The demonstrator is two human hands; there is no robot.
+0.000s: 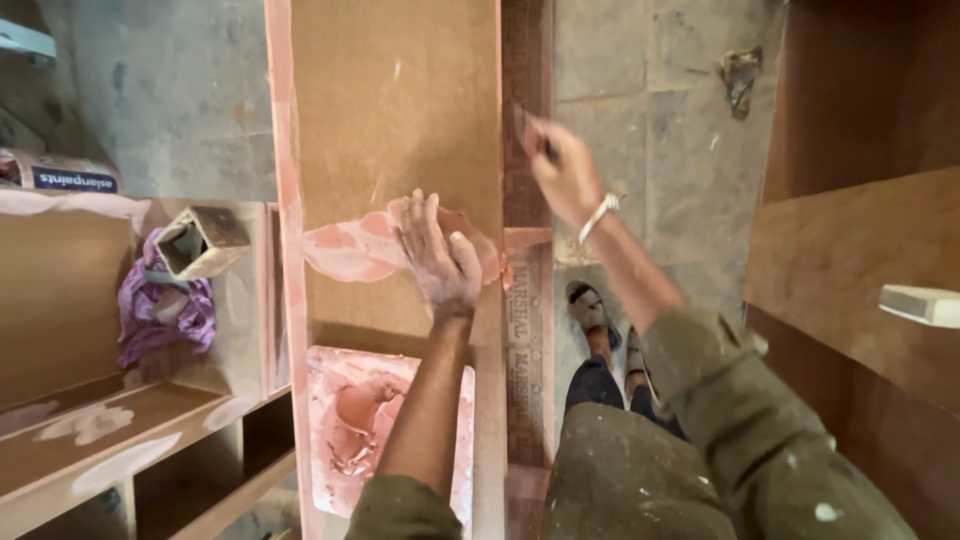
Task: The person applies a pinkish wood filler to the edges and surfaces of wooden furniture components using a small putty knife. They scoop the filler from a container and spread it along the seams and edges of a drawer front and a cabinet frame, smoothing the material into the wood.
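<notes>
My left hand [440, 255] lies flat, fingers released, steadying the tall brown plywood panel [395, 100] while my right hand [562, 170] grasps a small flat putty blade [524, 126] against its edge.

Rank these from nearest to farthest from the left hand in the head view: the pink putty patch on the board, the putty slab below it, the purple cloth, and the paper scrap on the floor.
From the left hand:
1. Pink putty patch, right under and beside the hand on the board.
2. Putty slab, below the hand, beside the forearm.
3. Purple cloth, far left in the shelf compartment.
4. Paper scrap, upper right on the stone floor.
</notes>
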